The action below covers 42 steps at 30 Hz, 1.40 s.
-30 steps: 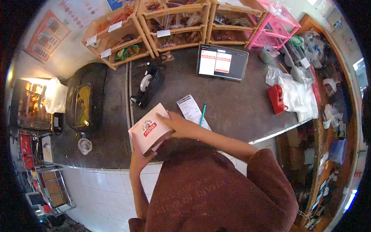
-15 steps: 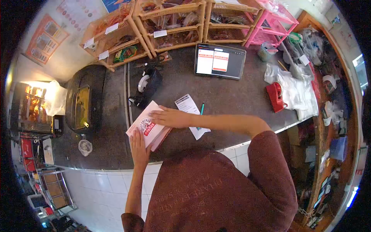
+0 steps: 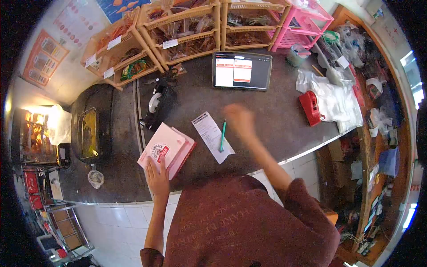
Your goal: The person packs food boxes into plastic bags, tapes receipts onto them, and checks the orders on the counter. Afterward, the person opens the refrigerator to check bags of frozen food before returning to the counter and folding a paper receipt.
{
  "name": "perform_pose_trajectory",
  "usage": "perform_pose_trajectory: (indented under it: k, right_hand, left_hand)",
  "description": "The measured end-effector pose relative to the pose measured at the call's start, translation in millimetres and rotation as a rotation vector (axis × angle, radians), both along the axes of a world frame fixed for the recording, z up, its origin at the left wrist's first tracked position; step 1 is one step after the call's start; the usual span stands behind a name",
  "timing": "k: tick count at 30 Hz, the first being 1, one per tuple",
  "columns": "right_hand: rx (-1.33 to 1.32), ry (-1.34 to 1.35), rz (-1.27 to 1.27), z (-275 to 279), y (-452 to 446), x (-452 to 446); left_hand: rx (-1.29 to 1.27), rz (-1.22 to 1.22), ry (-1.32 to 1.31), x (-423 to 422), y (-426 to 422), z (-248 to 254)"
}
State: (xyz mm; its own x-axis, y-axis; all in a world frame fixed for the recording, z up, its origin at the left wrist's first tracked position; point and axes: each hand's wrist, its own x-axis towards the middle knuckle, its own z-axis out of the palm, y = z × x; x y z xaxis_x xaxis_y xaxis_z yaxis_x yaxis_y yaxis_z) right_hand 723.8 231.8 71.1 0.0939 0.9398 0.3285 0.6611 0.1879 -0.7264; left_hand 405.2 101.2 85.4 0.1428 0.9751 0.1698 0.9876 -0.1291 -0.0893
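The left hand (image 3: 157, 179) rests on the box (image 3: 165, 137), fingers slightly spread over its top, presumably to steady it. The right hand (image 3: 240, 121) is blurred; its finger state cannot be told. Near those fingers, the pen (image 3: 223, 137) lies across the slip (image 3: 206, 130), perhaps weighting it.

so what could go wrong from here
The green pen lies loose across the printed receipt; the right hand, blurred close beside it, might knock it or shift the paper. The pink Spicy Chicken box sits near the front edge of the dark counter with only the left hand on it, so a careless push could slide it off.
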Motion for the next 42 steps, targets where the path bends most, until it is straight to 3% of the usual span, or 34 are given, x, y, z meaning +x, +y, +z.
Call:
perform_pose_trajectory:
  k: [1, 2, 3, 4, 5, 6, 7, 11, 14, 15, 18, 20, 22, 25, 26, 27, 28, 30, 32, 35, 36, 37, 38, 40, 42]
  right_hand:
    - [-0.01, -0.168, -0.248, 13.4, -2.2, 54.6]
    - [0.019, 0.098, -0.514, 0.0, -9.8, 112.7]
    - [0.231, -0.192, -0.604, -5.2, -18.1, 177.5]
    - [0.177, -0.512, -0.862, -23.2, -24.9, 237.8]
    - [-0.158, -0.92, -1.036, -31.5, -35.4, 286.8]
    - [-0.141, -0.81, -1.181, -5.9, -48.1, 281.9]
    - [-0.25, -0.649, -1.085, -24.2, -52.5, 319.4]
    - [-0.507, -0.512, -0.773, -93.8, -42.2, 423.7]
    - [-0.843, 0.097, -0.753, -85.0, -29.0, 429.5]
    - [-0.867, 0.143, -0.681, -102.5, -27.2, 441.8]
    - [-0.5, 0.817, -0.624, -59.5, -65.0, 403.6]
    - [-0.221, 0.646, -0.352, -112.4, -94.3, 438.8]
    - [0.002, 1.334, -0.392, -95.1, -117.7, 393.0]
    - [-0.291, 1.03, -0.765, -98.2, -118.7, 388.4]
    - [-0.579, 0.257, -0.851, -125.2, -119.5, 425.5]
    - [-0.49, -0.11, -0.886, -134.3, -125.9, 433.3]
    - [-0.369, -0.477, -0.896, -140.9, -129.8, 428.9]
    - [-0.396, -0.449, -0.91, -85.9, -106.5, 355.4]
    - [-0.195, -0.076, -0.554, -43.9, -76.3, 235.6]
    - [-0.638, 0.541, -0.128, 66.7, -50.2, 10.2]
    - [-0.416, 0.638, 0.311, 15.0, -41.2, -31.3]
    - [-0.562, 0.837, 0.482, 18.8, -42.9, -83.9]
    - [-0.516, 0.821, 0.71, 2.4, -47.8, -122.6]
    - [-0.717, 0.408, 0.687, 6.0, -53.7, -161.5]
    - [-0.773, 0.375, 0.695, -5.7, -59.2, -153.4]
  left_hand:
    - [0.008, 0.004, -0.008, 0.7, -1.1, -1.3]
    - [0.019, 0.007, -0.017, 2.1, -2.9, -1.3]
    - [0.032, 0.008, -0.027, 4.4, -3.7, -0.1]
    - [0.049, 0.008, -0.038, 7.3, -2.7, 0.6]
    - [0.059, 0.02, -0.031, 10.7, -1.7, 0.2]
    - [0.069, 0.033, -0.024, 13.8, -1.8, -0.4]
    - [0.075, 0.044, -0.016, 16.4, -3.0, -1.2]
    - [0.115, 0.112, -0.024, 27.4, -4.1, -7.4]
    - [0.107, 0.135, -0.024, 33.0, -3.3, -4.8]
    - [0.105, 0.123, -0.021, 34.4, -3.4, -3.4]
    - [0.116, 0.113, -0.008, 33.7, -2.1, -1.5]
    - [0.128, 0.123, 0.011, 32.3, -4.8, -4.5]
    - [0.116, 0.147, 0.006, 33.4, -6.2, -5.3]
    - [0.159, 0.11, -0.008, 35.3, -5.2, -9.4]
    - [0.185, 0.098, -0.004, 30.3, -6.1, -10.7]
    - [0.178, 0.114, -0.021, 30.3, -5.3, -10.4]
    - [0.138, 0.124, -0.054, 30.4, -7.9, -6.7]
    - [0.078, 0.157, -0.134, 33.0, -8.4, -1.2]
    - [0.082, 0.179, -0.178, 38.2, -11.4, 4.0]
    - [0.096, 0.168, -0.202, 39.7, -12.1, 2.5]
    - [0.104, 0.161, -0.205, 39.2, -12.1, 0.3]
    - [0.157, 0.135, -0.202, 38.5, -11.3, 0.5]
    - [0.155, 0.141, -0.22, 37.8, -11.2, -1.6]
    - [0.153, 0.156, -0.256, 35.5, -9.8, -5.1]
    - [0.139, 0.195, -0.368, 39.4, -9.4, 4.5]
